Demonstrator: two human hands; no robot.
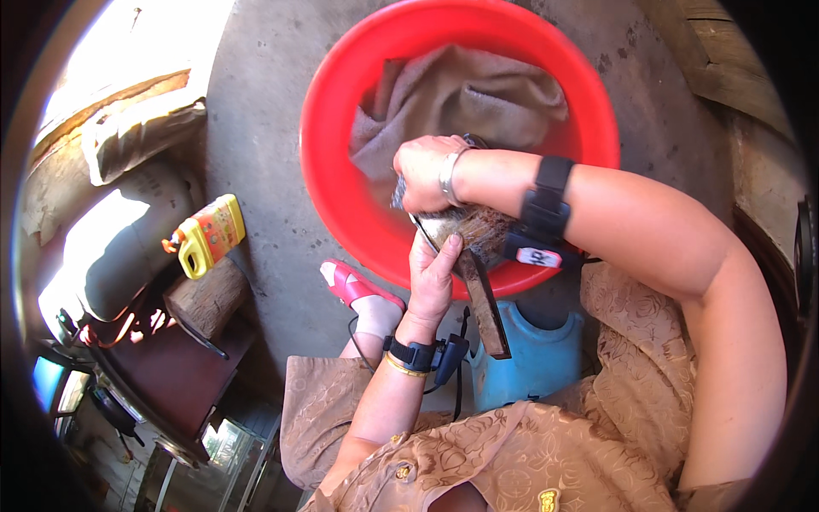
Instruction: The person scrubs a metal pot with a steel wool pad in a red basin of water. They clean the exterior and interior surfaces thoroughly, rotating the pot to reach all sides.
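My left hand (435,269) grips a worn metal utensil (445,230) with a long flat brown handle (486,307), thumb on top where head and handle meet. The handle points down towards my lap. My right hand (425,173) is closed around a greyish mesh-like scrubber (398,192), against or just above the utensil's head. Frayed brown fibres (483,230) show under my right forearm; what they belong to is unclear. Both hands are over the near side of a large red plastic basin (326,166), where a grey-brown cloth (505,109) lies in the far part.
A light-blue plastic stool (531,371) stands between my knees and the basin. On the left, a yellow jug with a red cap (214,237) rests on a wood stump (211,294), beside a dark reddish-brown surface (173,365). My foot in a red shoe (352,281) is near the basin.
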